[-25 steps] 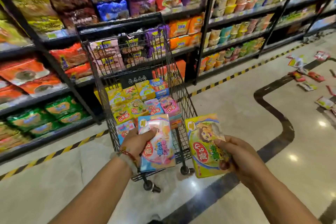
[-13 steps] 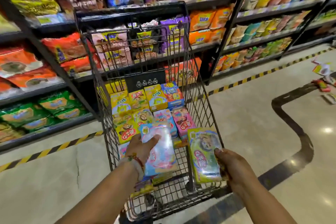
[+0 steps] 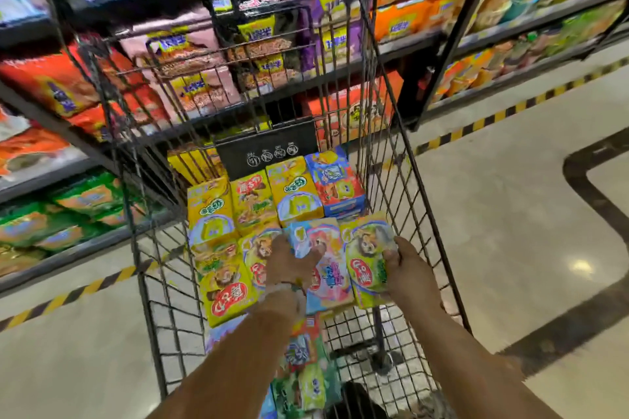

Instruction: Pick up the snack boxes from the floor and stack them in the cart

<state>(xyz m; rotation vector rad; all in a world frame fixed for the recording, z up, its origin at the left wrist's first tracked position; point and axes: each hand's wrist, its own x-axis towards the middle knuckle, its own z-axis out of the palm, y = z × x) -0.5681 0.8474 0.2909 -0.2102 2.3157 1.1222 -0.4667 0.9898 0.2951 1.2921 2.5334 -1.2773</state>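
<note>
Both my arms reach down into the black wire cart [image 3: 413,201]. My left hand [image 3: 289,264] grips a pale blue and pink snack box [image 3: 328,269], pressed onto the stack inside. My right hand [image 3: 406,267] holds a yellow-green snack box [image 3: 366,255] by its right edge, lying beside the blue one near the cart's right wall. Several yellow boxes [image 3: 221,269] and a blue and red box [image 3: 337,180] lie in rows further in. More boxes [image 3: 306,374] sit lower at the near end.
Store shelves [image 3: 531,20] packed with snack bags stand close behind and to both sides of the cart. A yellow-black stripe [image 3: 503,116] runs along the shelf base on the glossy beige floor, with a dark inlaid band [image 3: 585,187] at the right.
My view has closed in on the cart. Both hands have gone from above the near end down into the basket, and the two boxes now rest side by side on the stack.
</note>
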